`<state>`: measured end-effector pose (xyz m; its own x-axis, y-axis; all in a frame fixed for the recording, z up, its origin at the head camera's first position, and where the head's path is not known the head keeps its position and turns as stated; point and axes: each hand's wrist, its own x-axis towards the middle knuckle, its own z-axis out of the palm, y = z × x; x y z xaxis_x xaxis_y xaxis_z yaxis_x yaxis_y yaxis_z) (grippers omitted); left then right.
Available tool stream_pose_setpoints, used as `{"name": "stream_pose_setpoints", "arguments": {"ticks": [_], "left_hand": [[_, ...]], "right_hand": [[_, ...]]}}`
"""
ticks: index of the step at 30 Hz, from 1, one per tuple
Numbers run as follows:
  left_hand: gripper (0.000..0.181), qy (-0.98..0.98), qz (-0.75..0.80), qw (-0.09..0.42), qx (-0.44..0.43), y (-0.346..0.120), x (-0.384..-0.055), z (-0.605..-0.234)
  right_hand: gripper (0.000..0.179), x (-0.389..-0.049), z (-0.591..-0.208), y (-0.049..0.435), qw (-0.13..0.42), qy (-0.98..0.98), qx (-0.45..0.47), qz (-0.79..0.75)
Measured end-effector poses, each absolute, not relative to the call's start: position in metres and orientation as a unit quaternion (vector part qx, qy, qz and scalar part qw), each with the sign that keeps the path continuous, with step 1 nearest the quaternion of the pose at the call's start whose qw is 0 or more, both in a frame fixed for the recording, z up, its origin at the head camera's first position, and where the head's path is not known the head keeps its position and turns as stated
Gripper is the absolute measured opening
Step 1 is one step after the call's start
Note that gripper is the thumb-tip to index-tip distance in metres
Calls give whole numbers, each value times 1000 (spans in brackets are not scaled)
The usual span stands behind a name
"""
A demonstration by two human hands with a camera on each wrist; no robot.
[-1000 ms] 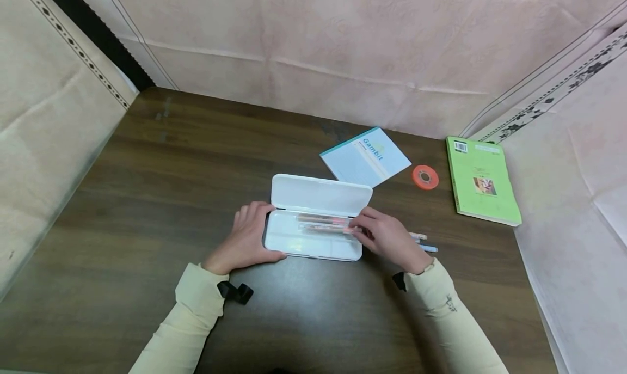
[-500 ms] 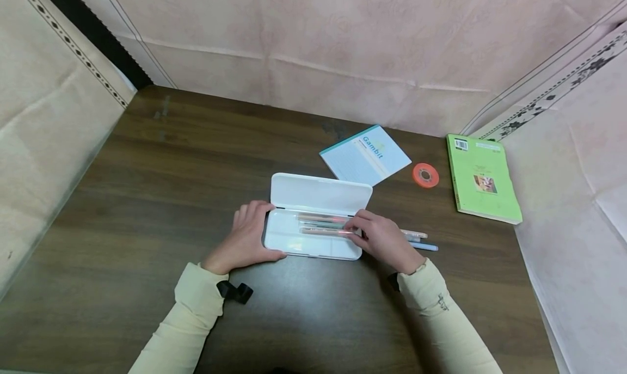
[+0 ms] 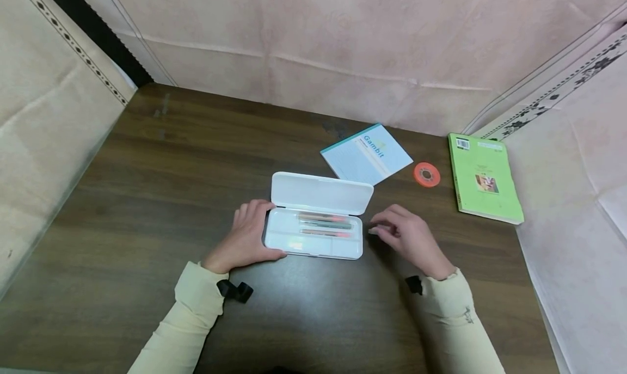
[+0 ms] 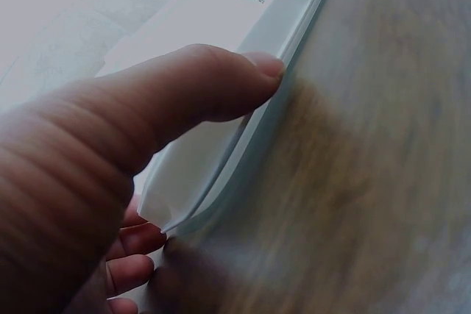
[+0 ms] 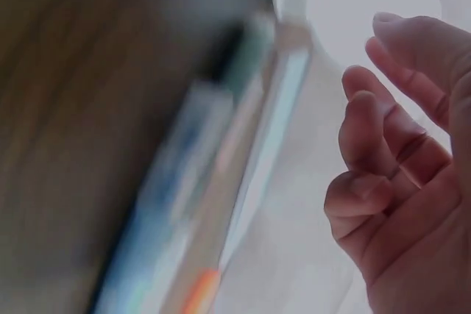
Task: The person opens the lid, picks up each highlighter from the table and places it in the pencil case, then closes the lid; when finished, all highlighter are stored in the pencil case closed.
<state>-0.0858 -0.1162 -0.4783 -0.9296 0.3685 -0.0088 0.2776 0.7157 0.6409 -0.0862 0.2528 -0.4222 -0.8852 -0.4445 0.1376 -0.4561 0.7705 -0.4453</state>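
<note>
A white pencil case [image 3: 284,230] lies on the table with its lid [image 3: 320,191] swung up at the back. Several pens [image 3: 325,233] with clear barrels and pinkish ends rest in its tray. My left hand [image 3: 244,235] holds the case by its left end, thumb [image 4: 221,82] along the front edge and fingers round the far side. Just right of the case hovers my right hand [image 3: 409,238], fingers loosely bent and nothing between them. In the right wrist view, blurred pens [image 5: 165,189], blue, white and green, lie beside that hand; the hand covers most of them in the head view.
Behind the case lies a light blue notebook [image 3: 367,153] marked "Gambit", close to the lid. An orange-red tape roll [image 3: 426,175] sits right of it, then a green book [image 3: 485,181] at the table's right edge. Cloth [image 3: 318,53] hangs around the back and sides.
My right hand has let go of a pen in the tray and moved right, out of the case. My left hand has stayed on the case.
</note>
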Motion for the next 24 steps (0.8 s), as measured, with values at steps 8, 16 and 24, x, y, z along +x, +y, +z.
{"name": "stream_pose_setpoints", "arguments": {"ticks": [8, 16, 24], "left_hand": [[99, 923, 334, 62, 181, -117, -86, -478], [99, 925, 329, 56, 181, -119, -88, -479], [99, 924, 331, 66, 180, -117, -87, -479]], "right_hand": [[19, -66, -424, 314, 86, -960, 165, 210], [17, -42, -440, 349, 54, -975, 98, 189], [15, -35, -453, 359, 45, -979, 100, 170]]}}
